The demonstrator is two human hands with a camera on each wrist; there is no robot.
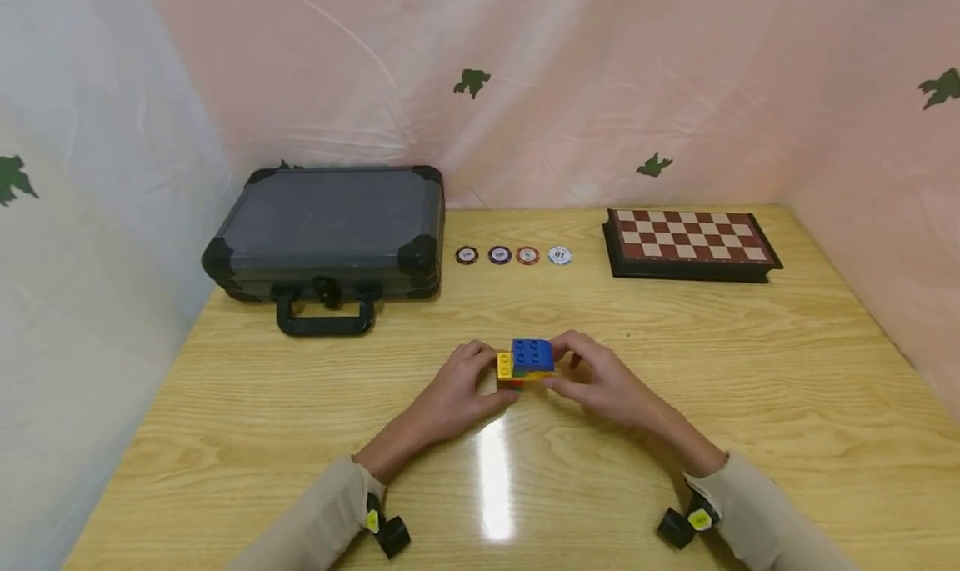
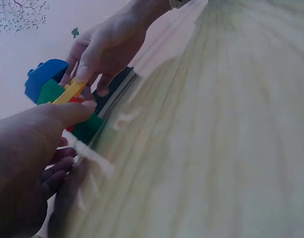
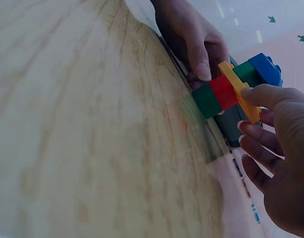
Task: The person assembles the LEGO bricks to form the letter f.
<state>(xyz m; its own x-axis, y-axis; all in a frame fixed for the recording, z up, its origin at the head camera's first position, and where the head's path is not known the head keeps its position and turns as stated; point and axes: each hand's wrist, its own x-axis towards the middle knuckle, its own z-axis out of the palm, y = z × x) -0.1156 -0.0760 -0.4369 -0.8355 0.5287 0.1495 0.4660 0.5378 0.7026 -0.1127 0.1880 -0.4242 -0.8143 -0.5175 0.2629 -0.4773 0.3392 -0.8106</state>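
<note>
A small tower of toy building bricks stands upright on the table between both hands. Its bottom is a green brick (image 3: pixel 206 101), with a red brick (image 3: pixel 223 92) over it. Above them lies a wider yellow plate (image 3: pixel 239 91), then another green brick (image 3: pixel 246 74) and a blue brick (image 1: pixel 532 356) with a curved side on top. From the left, my left hand (image 1: pixel 453 392) holds the lower bricks, thumb on the near side and fingers behind. My right hand (image 1: pixel 611 385) pinches the yellow plate's right end, its thumb at the front edge and other fingers partly hidden behind.
At the back left lies a dark grey case (image 1: pixel 330 221), its handle (image 1: pixel 325 325) towards me. A row of several poker chips (image 1: pixel 500 255) runs to its right. A checkered game board box (image 1: pixel 690 246) sits at the back right. Cloth walls (image 1: pixel 525 96) enclose the wooden table (image 1: pixel 262 413).
</note>
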